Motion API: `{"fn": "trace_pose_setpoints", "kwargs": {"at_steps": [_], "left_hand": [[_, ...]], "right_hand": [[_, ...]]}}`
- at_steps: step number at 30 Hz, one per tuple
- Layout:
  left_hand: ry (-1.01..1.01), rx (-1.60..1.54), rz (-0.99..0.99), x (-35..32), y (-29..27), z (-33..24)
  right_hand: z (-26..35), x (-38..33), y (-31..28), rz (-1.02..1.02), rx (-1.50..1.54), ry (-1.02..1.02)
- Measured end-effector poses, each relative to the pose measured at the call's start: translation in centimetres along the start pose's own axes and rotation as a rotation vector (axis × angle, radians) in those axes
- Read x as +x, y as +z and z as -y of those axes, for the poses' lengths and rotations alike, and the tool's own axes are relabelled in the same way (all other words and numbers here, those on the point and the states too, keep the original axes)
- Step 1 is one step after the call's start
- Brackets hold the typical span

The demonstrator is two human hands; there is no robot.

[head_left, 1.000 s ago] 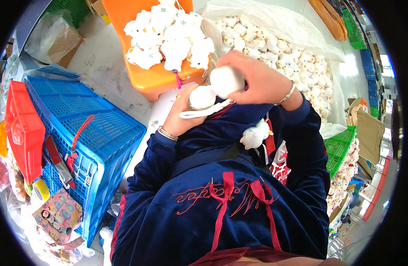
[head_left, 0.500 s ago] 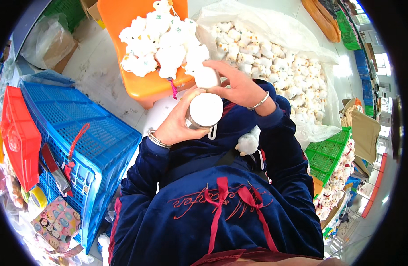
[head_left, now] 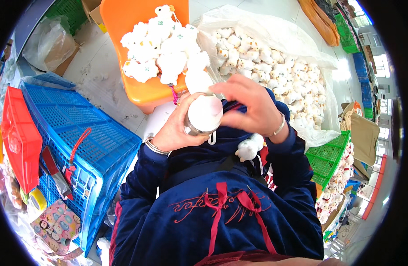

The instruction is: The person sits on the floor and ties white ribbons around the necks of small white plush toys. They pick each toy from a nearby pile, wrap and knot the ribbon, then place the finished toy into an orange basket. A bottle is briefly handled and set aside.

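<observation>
My left hand (head_left: 177, 126) is wrapped round a cylindrical container (head_left: 205, 114) with a white round top and a greyish side. Just beyond it shows a white rounded piece (head_left: 198, 82); whether the two are joined I cannot tell. My right hand (head_left: 250, 104) hovers right of the container, blurred by motion, with thumb and forefinger apart and nothing visible between them. A small white plush toy (head_left: 247, 149) lies on my lap. Ahead, a pile of white plush toys (head_left: 170, 48) with orange beaks rests on an orange stool (head_left: 139, 91).
A large clear plastic bag (head_left: 319, 133) full of white plush toys spreads at the far right. On the left stands a blue plastic crate (head_left: 102, 137) with a red bin (head_left: 20, 137) and a utility knife (head_left: 57, 175). A green crate (head_left: 328, 155) is at the right.
My right hand has let go of the white rounded piece and drawn back to the right. My left hand still holds the container in nearly the same place.
</observation>
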State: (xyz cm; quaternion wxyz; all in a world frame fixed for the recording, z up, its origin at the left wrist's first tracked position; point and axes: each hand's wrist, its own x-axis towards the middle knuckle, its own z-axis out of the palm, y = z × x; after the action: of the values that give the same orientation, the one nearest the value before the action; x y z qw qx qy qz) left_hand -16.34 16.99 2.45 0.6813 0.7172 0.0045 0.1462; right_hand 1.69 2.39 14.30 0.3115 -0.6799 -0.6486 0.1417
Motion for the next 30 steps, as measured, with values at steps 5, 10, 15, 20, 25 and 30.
{"fn": "trace_pose_setpoints", "kwargs": {"at_steps": [5, 10, 15, 20, 25, 30], "left_hand": [[-0.024, 0.026, 0.068, 0.3, -0.1, -1.1], [0.004, 0.035, 0.103, 0.6, -0.2, -2.4], [0.004, 0.074, 0.220, 1.1, -0.5, -4.4], [0.184, 0.174, 0.272, 0.7, -1.2, -8.9], [0.571, 0.025, 0.283, 2.6, 0.3, -9.9], [0.932, 0.091, 0.208, 3.6, 1.2, -7.7]], "right_hand": [[1.8, 0.3, -0.2, 0.061, -0.251, -0.138], [1.9, 0.6, -0.2, 0.010, -0.287, -0.156], [1.9, 0.3, -2.2, 0.039, 0.059, -0.010], [6.6, -0.2, -6.6, 0.234, 0.483, 0.074], [9.2, -2.1, -6.7, 0.071, 0.697, -0.094], [11.2, -2.7, -6.4, -0.087, 0.811, -0.049]]}}
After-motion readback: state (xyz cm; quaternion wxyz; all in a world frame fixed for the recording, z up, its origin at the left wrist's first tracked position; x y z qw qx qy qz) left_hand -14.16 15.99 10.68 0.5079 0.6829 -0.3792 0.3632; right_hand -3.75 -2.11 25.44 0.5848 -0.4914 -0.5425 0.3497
